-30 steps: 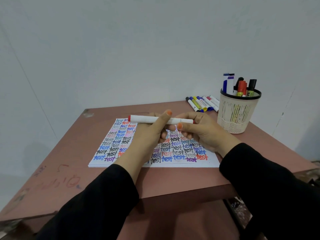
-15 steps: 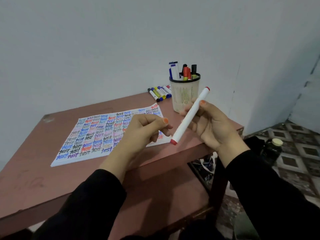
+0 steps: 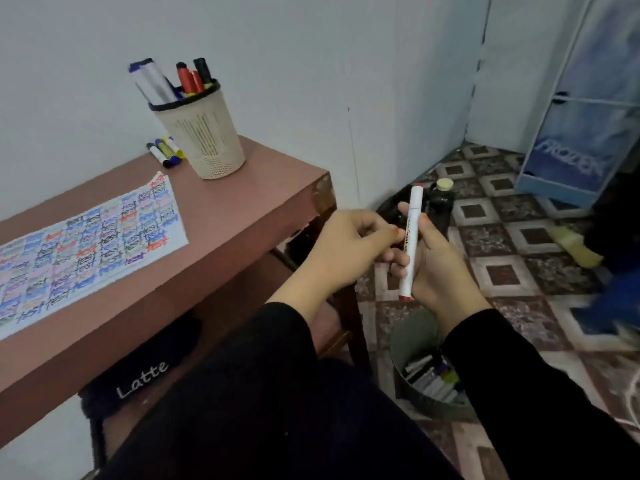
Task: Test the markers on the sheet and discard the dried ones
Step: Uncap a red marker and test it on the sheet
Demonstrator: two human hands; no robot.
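Sitting nearest, the floor bin (image 3: pixel 412 336) holds markers; above it the right hand (image 3: pixel 441 271) curls round the upright marker (image 3: pixel 411 244) at mid-barrel, the best hold on what is probably light, stiff, smooth plastic; the left hand (image 3: pixel 346 244) curls beside it, contact unclear; sheet (image 3: pixel 86 258) and cup (image 3: pixel 204 133) lie beyond.

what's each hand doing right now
Left hand: fingers curled, holding nothing that shows; thumb tip close beside the marker.
Right hand: holding the marker, roughly upright.
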